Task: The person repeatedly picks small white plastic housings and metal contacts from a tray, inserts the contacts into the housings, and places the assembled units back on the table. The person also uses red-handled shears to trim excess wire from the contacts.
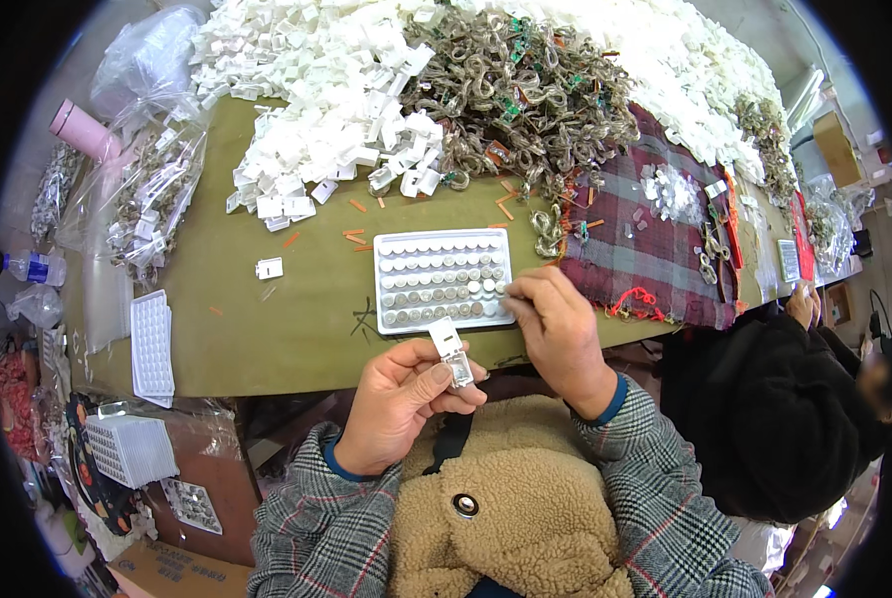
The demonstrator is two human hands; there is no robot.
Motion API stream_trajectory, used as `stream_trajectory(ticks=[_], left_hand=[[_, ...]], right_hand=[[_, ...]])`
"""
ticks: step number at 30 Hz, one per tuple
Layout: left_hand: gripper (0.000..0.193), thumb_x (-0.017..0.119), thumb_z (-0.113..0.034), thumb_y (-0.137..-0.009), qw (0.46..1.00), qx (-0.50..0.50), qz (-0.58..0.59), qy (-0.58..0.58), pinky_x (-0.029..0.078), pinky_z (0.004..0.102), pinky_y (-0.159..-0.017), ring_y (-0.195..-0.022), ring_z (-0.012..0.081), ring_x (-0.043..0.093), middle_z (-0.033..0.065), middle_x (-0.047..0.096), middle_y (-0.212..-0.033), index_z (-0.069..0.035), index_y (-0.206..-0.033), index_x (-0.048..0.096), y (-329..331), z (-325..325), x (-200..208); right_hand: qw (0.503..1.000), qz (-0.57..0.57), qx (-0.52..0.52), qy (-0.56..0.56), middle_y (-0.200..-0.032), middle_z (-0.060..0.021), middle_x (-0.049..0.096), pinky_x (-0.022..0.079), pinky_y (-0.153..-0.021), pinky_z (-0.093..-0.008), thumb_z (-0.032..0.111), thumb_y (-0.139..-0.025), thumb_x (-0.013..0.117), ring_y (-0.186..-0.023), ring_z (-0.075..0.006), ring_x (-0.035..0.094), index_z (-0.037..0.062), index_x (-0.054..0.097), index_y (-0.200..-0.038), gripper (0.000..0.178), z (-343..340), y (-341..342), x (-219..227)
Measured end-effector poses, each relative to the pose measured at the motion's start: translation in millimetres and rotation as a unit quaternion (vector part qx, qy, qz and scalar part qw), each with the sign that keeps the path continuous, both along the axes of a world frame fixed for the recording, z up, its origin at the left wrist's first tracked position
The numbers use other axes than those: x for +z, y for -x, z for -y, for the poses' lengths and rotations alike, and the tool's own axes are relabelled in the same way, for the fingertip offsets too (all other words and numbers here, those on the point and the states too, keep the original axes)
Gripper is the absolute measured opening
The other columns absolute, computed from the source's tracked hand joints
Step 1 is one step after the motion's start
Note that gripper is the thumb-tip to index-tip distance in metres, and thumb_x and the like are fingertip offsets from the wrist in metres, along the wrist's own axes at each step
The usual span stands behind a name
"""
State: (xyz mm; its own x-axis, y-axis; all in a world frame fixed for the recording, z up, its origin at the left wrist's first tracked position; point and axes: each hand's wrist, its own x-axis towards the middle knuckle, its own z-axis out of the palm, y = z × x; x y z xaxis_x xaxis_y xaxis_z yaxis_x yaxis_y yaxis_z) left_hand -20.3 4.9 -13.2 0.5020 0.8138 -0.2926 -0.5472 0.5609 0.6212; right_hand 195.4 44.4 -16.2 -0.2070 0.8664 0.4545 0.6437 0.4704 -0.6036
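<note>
My left hand [403, 397] pinches a small white plastic case [448, 342] between thumb and fingers. Its slotted lid stands swung up, and a clear or metallic part shows in its lower half. My right hand [564, 334] is at the right edge of a white tray [379, 242], thumb and forefinger drawn together. Whatever those fingertips hold, if anything, is too small to make out. Rows of round button cells [425, 296] fill the tray, some silvery and some whitish.
A heap of white cases [316, 130] and a pile of coiled wires [526, 90] cover the table's far side. Orange strips [354, 239] and one loose case [269, 268] lie near the tray. Stacked trays [151, 349] sit left; a co-worker [765, 419] is at right.
</note>
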Motion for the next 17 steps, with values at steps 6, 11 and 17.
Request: stream_trajectory(ticks=[6,11,17], left_hand=[[0.032,0.052,-0.009,-0.102,1.000,0.014,0.008,0.018,0.063,0.0321,-0.080,-0.091,0.0237,0.072,0.0225,0.066,-0.112,0.007,-0.129,0.054,-2.1,-3.8,-1.7],[0.032,0.050,-0.008,-0.103,0.999,0.023,0.034,0.023,0.063,0.0322,-0.080,-0.092,0.0240,0.072,0.0224,0.066,-0.112,0.007,-0.130,0.053,-3.9,-2.9,-5.8],[0.034,0.052,-0.009,-0.102,0.999,0.037,0.022,0.006,0.063,0.0321,-0.081,-0.093,0.0253,0.072,0.0203,0.066,-0.114,0.005,-0.133,0.052,-8.9,6.3,-11.9]], right_hand=[[0.995,0.085,0.043,-0.030,-0.094,-0.0145,0.060,0.054,-0.071,-0.0373,-0.005,-0.075,0.065,-0.084,-0.0300,0.063,-0.0050,0.066,-0.103,0.027,-11.6,-4.5,3.2],[0.996,0.081,0.024,0.008,-0.093,-0.0154,0.060,0.054,-0.069,-0.0372,-0.009,-0.076,0.065,-0.081,-0.0300,0.063,-0.0037,0.066,-0.098,0.022,-5.6,-4.9,6.6],[0.993,-0.012,0.106,0.041,-0.109,-0.0172,0.060,0.055,-0.078,-0.0353,0.004,-0.085,0.066,-0.102,-0.0320,0.065,0.0023,0.061,-0.116,0.031,26.7,1.2,29.6]])
